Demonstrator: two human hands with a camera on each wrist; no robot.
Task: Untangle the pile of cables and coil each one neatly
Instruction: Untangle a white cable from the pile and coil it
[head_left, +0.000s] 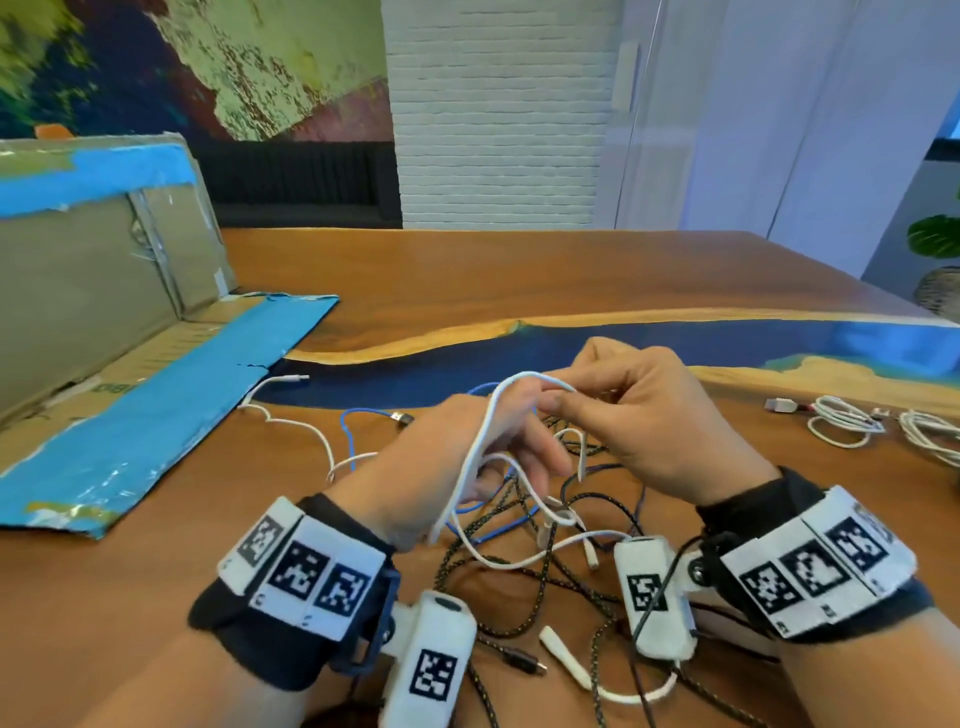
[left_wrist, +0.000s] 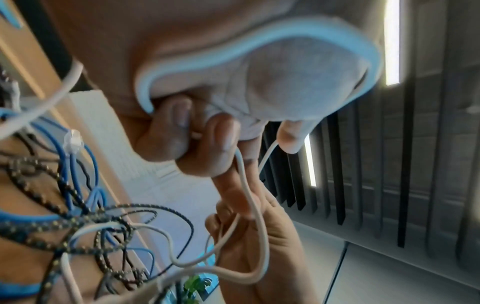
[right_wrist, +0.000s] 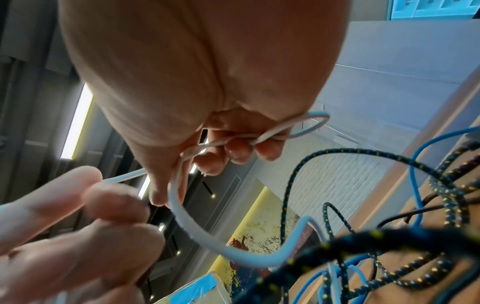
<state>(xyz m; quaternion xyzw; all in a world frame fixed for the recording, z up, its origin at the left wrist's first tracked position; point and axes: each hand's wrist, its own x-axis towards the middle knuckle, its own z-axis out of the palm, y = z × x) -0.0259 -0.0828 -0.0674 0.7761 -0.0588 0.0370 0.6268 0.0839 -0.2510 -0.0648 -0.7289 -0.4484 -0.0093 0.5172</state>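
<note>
- Both hands are raised above the table (head_left: 519, 270), I think so that the white cable (head_left: 470, 457) hangs free and its loops separate from the pile of cables (head_left: 566, 551) below.
- The left hand (head_left: 457, 457) has its grip closed on the white cable; loops lie over the fingers, which probably serve as a form for the coil.
- The right hand (head_left: 639, 415) pinches the same cable between thumb and fingers, just beside the left hand, likely to guide the next turn.
- The pile of black braided, blue and white cables lies on the table under the wrists, not yet sorted.
- Coiled white cables (head_left: 852, 421) rest at the far right, well apart, perhaps to keep finished ones out of the tangle.
</note>
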